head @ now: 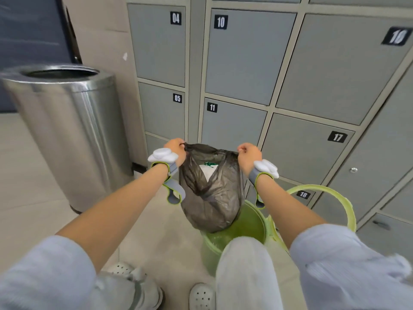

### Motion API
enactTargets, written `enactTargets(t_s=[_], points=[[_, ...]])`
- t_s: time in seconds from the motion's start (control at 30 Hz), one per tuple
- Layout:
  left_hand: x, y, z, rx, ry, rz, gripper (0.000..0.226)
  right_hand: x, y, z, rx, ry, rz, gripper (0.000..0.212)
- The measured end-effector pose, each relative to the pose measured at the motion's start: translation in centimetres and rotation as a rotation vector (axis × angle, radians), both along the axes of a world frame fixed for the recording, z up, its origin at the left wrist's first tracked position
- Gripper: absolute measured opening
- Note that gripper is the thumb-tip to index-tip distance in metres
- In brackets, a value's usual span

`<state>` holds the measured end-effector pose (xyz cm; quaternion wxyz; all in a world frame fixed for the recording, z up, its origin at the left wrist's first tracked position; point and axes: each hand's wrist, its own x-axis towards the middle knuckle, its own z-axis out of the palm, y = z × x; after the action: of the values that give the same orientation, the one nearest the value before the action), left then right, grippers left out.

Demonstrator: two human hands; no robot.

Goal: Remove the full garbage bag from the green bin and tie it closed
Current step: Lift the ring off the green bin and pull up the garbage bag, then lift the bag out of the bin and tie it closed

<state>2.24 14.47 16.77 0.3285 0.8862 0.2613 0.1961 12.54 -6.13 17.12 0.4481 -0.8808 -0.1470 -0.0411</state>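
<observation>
A grey translucent garbage bag hangs above the green bin, its bottom still at the bin's mouth. White waste shows through its upper part. My left hand is shut on the bag's left top edge. On the right top edge my right hand is clenched. Between the two hands the bag's mouth is stretched open. Both wrists wear grey bands with white pads. The bin's light green lid stands tilted open to the right.
A tall steel bin stands on the left. A wall of grey numbered lockers rises right behind the green bin. My knee covers the bin's near rim, and my white shoes rest on the beige tiled floor.
</observation>
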Motion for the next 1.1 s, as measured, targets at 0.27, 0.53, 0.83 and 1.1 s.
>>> enactTargets(t_s=[0.27,0.53,0.83,1.1], points=[[-6.9,6.2,-1.4,0.021,-0.007,0.197,0.029,-2.5,9.0,-1.9,0.024,0.064,0.179,0.025],[-11.7,11.5,-6.8,-0.063,0.086,0.280,0.028,-5.2,16.2,-7.2,-0.034,0.160,0.288,0.026],[-12.9,15.3,-14.1,-0.251,0.257,0.357,0.034,-5.7,22.7,-16.0,-0.238,0.262,0.392,0.025],[-14.1,18.6,-21.9,-0.388,0.396,0.351,0.030,-5.7,25.7,-22.1,-0.370,0.384,0.342,0.014]])
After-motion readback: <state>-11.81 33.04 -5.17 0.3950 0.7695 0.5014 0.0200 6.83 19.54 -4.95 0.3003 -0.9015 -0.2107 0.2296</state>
